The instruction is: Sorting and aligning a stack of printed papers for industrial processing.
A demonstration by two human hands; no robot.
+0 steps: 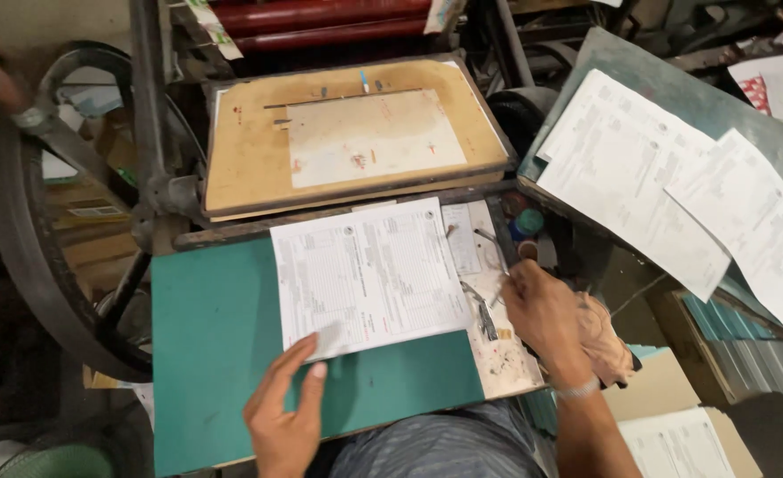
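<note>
Head view, only camera. Centre of frame: a printed form sheet [369, 273] lies on the green worktop [223, 354] of a hand-fed platen press, its upper edge close under the tan platen board [250, 150], which carries a pale packing sheet [374, 137]. Left hand [284, 412], lower centre: fingers spread and flat, the tips resting on the lower left corner of the form sheet, not pinching it. Right hand [542, 310], right of centre: fingers curled together at the right edge of the worktop, over an ink-stained strip with small metal tools [484, 314]; I cannot tell whether they grip anything. A crumpled rag [606, 341] sits just beside that wrist. Left of frame: the large iron flywheel [29, 239]. Upper right: a slanted board [675, 88] with more printed sheets [626, 173] fanned across it, well apart from the hands. Top: red ink rollers [321, 22]. Judgement: the step in hand looks like steadying or squaring one sheet at the feed position. The next move would call for a firm hold at the sheet's corner and an even lift, keeping it flat and clear of the ink-stained strip.
</note>
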